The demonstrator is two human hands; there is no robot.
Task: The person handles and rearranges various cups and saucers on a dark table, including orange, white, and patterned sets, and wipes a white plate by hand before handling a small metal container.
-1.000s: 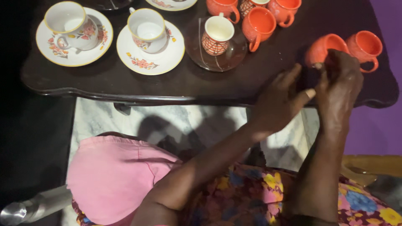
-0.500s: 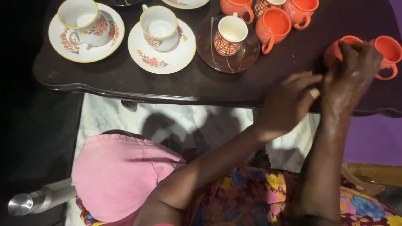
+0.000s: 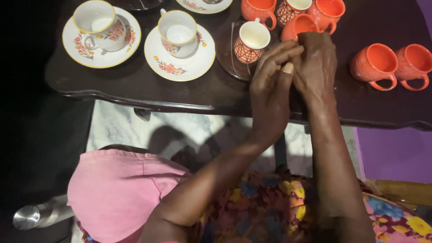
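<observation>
Both hands moved leftward; right hand (image 3: 317, 63) grips a glossy orange mug (image 3: 298, 26), left hand (image 3: 270, 85) loosely open.

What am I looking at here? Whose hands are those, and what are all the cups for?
The picture comes from a camera worn on a person's head, looking down, so you see that person's own two arms and lap. There is no machine. In front is a dark table. On it stand two white flowered cups on saucers, a patterned cup on a dark glass saucer, and several orange mugs. Two orange mugs stand apart on the right. The right hand rests on one orange mug near the back, hiding most of it, so I cannot tell how firmly it grips. The left hand sits right beside it, touching it.
</observation>
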